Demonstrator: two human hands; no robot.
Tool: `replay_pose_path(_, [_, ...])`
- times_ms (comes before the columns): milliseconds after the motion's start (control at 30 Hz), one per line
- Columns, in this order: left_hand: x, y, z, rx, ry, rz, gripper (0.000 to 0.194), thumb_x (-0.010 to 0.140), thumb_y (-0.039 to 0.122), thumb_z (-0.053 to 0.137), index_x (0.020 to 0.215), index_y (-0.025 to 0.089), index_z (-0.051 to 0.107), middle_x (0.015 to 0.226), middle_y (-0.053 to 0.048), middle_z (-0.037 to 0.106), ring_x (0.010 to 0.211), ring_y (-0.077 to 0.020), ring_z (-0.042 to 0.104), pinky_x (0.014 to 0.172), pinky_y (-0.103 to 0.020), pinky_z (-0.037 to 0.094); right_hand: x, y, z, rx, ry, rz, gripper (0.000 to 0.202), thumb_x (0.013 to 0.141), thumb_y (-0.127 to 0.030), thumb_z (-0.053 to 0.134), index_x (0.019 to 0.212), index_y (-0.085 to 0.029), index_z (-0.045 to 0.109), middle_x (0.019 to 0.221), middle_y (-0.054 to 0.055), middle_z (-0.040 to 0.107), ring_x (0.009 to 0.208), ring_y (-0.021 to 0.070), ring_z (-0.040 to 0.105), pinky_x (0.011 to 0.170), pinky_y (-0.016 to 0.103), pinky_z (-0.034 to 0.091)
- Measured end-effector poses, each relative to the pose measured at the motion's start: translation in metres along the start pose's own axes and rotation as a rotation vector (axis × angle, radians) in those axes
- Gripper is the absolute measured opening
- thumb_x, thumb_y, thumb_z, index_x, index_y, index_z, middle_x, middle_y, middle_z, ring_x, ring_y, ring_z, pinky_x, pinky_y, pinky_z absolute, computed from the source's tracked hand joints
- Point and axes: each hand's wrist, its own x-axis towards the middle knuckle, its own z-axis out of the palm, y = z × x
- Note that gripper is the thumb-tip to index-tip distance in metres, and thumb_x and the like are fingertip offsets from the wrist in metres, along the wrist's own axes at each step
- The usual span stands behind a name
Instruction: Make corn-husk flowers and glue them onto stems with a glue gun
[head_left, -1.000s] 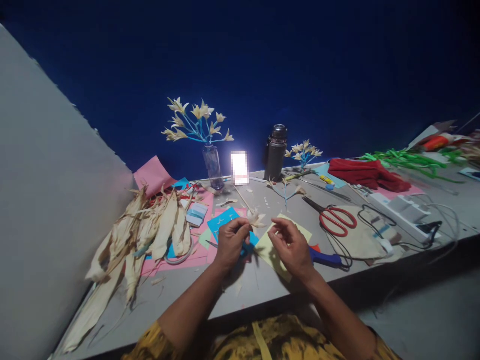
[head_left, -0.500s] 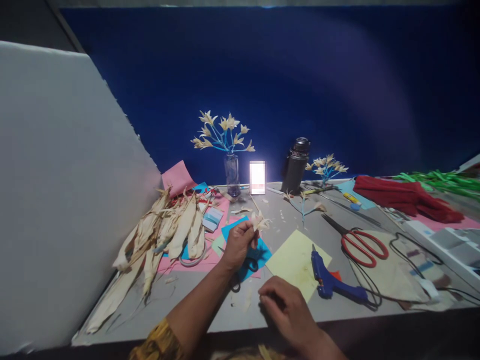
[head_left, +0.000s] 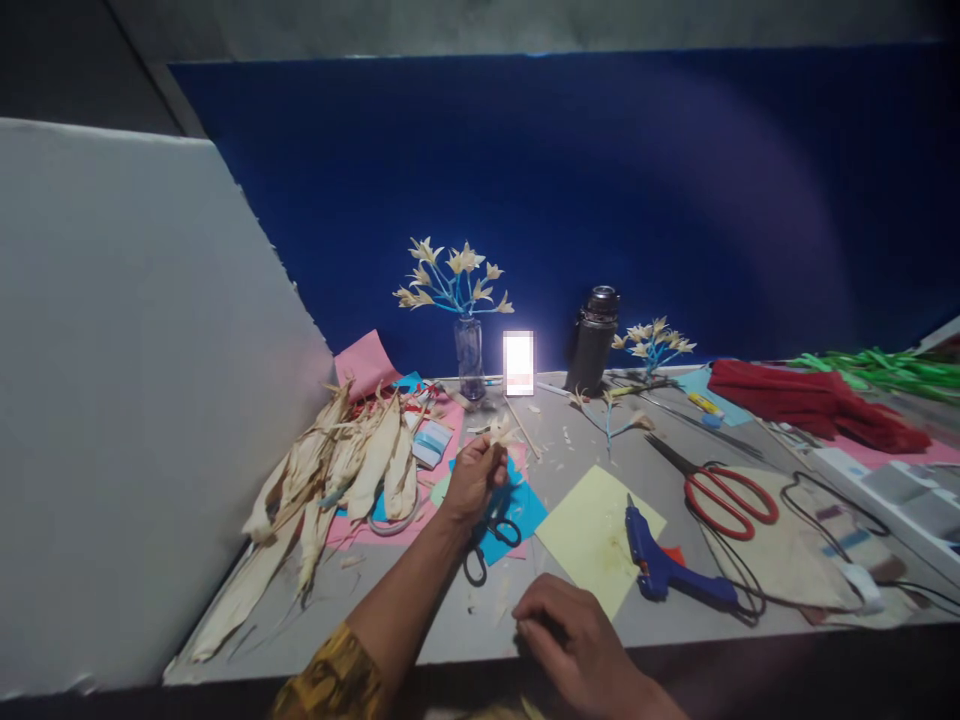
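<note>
My left hand [head_left: 480, 480] pinches a pale corn-husk flower [head_left: 501, 432] at its base, its petals pointing up above the fingers. Beneath that hand are black-handled scissors [head_left: 504, 532], partly hidden, on a blue paper sheet [head_left: 526, 505]. Close to the front edge of the table, my right hand [head_left: 570, 630] is loosely curled, with nothing visible in its fingers. A yellow paper sheet [head_left: 592, 525] lies just beyond it. To its right rests a blue glue gun [head_left: 656, 560].
Dried corn husks [head_left: 367, 460] are heaped at left beside a white partition [head_left: 135, 400]. Behind stand a glass vase [head_left: 469, 360] of husk flowers, a lit screen [head_left: 518, 363] and a dark flask [head_left: 594, 345]. Red-handled scissors [head_left: 731, 500] and red cloth [head_left: 810, 400] lie at right.
My left hand has drawn slightly back and turned with the flower, uncovering more of the black-handled scissors. My right hand stays curled in nearly the same place. The view has tilted up slightly.
</note>
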Motion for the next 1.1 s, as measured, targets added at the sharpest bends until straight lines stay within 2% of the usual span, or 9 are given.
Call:
replay_pose_path(100, [0.003, 0.0, -0.005, 0.137, 0.111, 0.118, 0.031, 0.077, 0.042, 0.074, 0.07, 0.016, 0.058, 0.049, 0.007, 0.048, 0.047, -0.0063, 0.041, 0.049, -0.017, 0.033, -0.008, 0.003, 0.002, -0.038, 0.009, 0.012, 0.012, 0.086, -0.013, 0.053, 0.086, -0.022, 0.061, 0.076, 0.002, 0.066, 0.068, 0.0158, 0.064, 0.062, 0.025, 0.046])
replay_pose_path(167, [0.005, 0.0, -0.009, 0.105, 0.129, 0.136, 0.028, 0.077, 0.039, 0.074, 0.07, 0.016, 0.058, 0.047, 0.007, 0.048, 0.047, -0.0062, 0.04, 0.049, -0.017, 0.032, -0.014, 0.006, 0.005, -0.07, 0.009, 0.0, 0.01, 0.088, -0.015, 0.053, 0.086, -0.021, 0.06, 0.075, 0.002, 0.066, 0.066, 0.0152, 0.063, 0.062, 0.024, 0.045])
replay_pose_path(300, [0.009, 0.0, -0.013, 0.006, 0.029, 0.07, 0.037, 0.074, 0.047, 0.076, 0.069, 0.015, 0.058, 0.048, 0.006, 0.048, 0.045, -0.0058, 0.04, 0.046, -0.017, 0.031, -0.025, 0.009, 0.015, -0.164, 0.001, -0.095, 0.01, 0.09, -0.015, 0.053, 0.087, -0.021, 0.06, 0.073, 0.001, 0.067, 0.064, 0.0143, 0.064, 0.06, 0.023, 0.043])
replay_pose_path(433, [0.008, 0.001, -0.009, -0.076, -0.071, 0.001, 0.049, 0.068, 0.058, 0.078, 0.07, 0.015, 0.055, 0.057, 0.004, 0.051, 0.042, -0.0037, 0.038, 0.043, -0.018, 0.03, -0.029, 0.011, 0.024, -0.265, 0.06, -0.208, 0.012, 0.091, -0.015, 0.049, 0.087, -0.021, 0.059, 0.07, 0.001, 0.067, 0.06, 0.0147, 0.063, 0.057, 0.025, 0.04])
replay_pose_path(567, [0.003, 0.002, -0.005, -0.118, -0.126, -0.022, 0.049, 0.066, 0.057, 0.08, 0.07, 0.014, 0.054, 0.063, 0.003, 0.055, 0.043, -0.0033, 0.041, 0.045, -0.018, 0.032, -0.028, 0.013, 0.028, -0.292, 0.122, -0.241, 0.013, 0.089, -0.012, 0.048, 0.088, -0.021, 0.058, 0.068, 0.001, 0.066, 0.058, 0.0148, 0.062, 0.055, 0.025, 0.038])
replay_pose_path(700, [-0.002, 0.004, -0.004, -0.083, -0.135, 0.014, 0.036, 0.07, 0.043, 0.081, 0.07, 0.013, 0.06, 0.059, 0.002, 0.058, 0.045, -0.0047, 0.045, 0.047, -0.019, 0.031, -0.027, 0.012, 0.029, -0.307, 0.135, -0.251, 0.014, 0.087, -0.01, 0.048, 0.088, -0.021, 0.057, 0.068, 0.002, 0.065, 0.058, 0.015, 0.061, 0.056, 0.025, 0.037])
replay_pose_path(800, [-0.004, 0.005, -0.003, 0.015, -0.1, 0.08, 0.026, 0.073, 0.035, 0.078, 0.07, 0.014, 0.064, 0.061, 0.001, 0.062, 0.046, -0.0052, 0.047, 0.049, -0.019, 0.033, -0.026, 0.01, 0.027, -0.314, 0.134, -0.271, 0.015, 0.087, -0.009, 0.047, 0.087, -0.021, 0.056, 0.066, 0.001, 0.064, 0.057, 0.015, 0.06, 0.055, 0.026, 0.036])
replay_pose_path(933, [-0.006, 0.005, 0.0, 0.063, -0.071, 0.081, 0.024, 0.073, 0.035, 0.077, 0.068, 0.014, 0.066, 0.061, 0.0, 0.064, 0.045, -0.0058, 0.046, 0.049, -0.021, 0.033, -0.022, 0.007, 0.025, -0.314, 0.138, -0.299, 0.015, 0.087, -0.01, 0.045, 0.085, -0.021, 0.055, 0.064, 0.001, 0.062, 0.054, 0.015, 0.057, 0.053, 0.027, 0.035])
replay_pose_path(1100, [-0.006, 0.004, 0.001, 0.035, -0.088, 0.043, 0.026, 0.073, 0.037, 0.078, 0.068, 0.014, 0.065, 0.06, 0.0, 0.063, 0.046, -0.0057, 0.046, 0.048, -0.02, 0.032, -0.021, 0.008, 0.025, -0.325, 0.14, -0.329, 0.016, 0.088, -0.011, 0.044, 0.086, -0.021, 0.056, 0.064, 0.001, 0.063, 0.054, 0.0152, 0.058, 0.053, 0.027, 0.035])
